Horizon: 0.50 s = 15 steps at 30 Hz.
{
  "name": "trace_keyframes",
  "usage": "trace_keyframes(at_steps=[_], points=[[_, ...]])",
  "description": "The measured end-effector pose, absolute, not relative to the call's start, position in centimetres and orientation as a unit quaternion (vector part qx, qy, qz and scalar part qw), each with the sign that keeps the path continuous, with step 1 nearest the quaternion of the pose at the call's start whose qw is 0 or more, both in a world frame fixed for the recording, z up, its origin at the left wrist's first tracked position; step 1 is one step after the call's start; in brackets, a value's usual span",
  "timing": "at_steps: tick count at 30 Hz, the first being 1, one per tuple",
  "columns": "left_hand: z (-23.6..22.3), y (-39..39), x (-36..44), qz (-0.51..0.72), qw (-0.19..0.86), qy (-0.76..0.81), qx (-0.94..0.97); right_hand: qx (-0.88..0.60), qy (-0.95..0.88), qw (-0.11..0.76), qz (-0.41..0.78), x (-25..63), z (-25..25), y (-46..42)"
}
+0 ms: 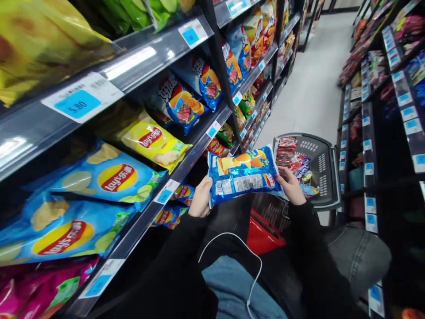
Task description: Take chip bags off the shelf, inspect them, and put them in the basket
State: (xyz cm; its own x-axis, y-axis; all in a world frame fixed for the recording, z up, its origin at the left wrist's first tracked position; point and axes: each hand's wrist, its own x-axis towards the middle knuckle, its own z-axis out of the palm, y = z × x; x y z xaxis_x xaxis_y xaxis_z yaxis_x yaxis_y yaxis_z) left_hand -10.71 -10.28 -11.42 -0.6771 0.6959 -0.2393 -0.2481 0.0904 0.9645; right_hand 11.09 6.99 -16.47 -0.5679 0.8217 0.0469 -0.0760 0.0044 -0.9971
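Both my hands hold a blue bag of chips (244, 175) out in front of me, its printed back side with a barcode and a white text panel turned up. My left hand (201, 198) grips the bag's left end, the fingers partly hidden behind it. At the right end my right hand (291, 185) pinches the bag's edge. Just beyond the right hand stands a grey shopping basket (327, 166), with several red snack packs (287, 150) and other small packets inside.
On the left, shelves hold blue Lay's bags (117, 177), a yellow Lay's bag (154, 141) and dark blue chip bags (181, 104). A shelf edge (166, 191) with price tags runs close to my left hand. Another shelf rack (367, 146) lines the right. Pale floor (310, 88) stretches ahead.
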Motion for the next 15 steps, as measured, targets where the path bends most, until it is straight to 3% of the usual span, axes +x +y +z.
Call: trace_keyframes(at_steps=[7, 11, 15], points=[[-14.6, -13.7, -12.0, 0.519, 0.294, 0.728, 0.338, -0.329, -0.607, 0.311, 0.653, 10.7, -20.6, 6.9], [-13.1, -13.9, -12.2, 0.397, 0.118, 0.79, 0.451, -0.315, -0.605, 0.367, 0.632, 10.3, -20.3, 6.3], [-10.7, -12.2, -11.9, 0.287, -0.032, 0.73, 0.619, -0.322, -0.619, 0.378, 0.609, 10.1, -19.4, 5.9]])
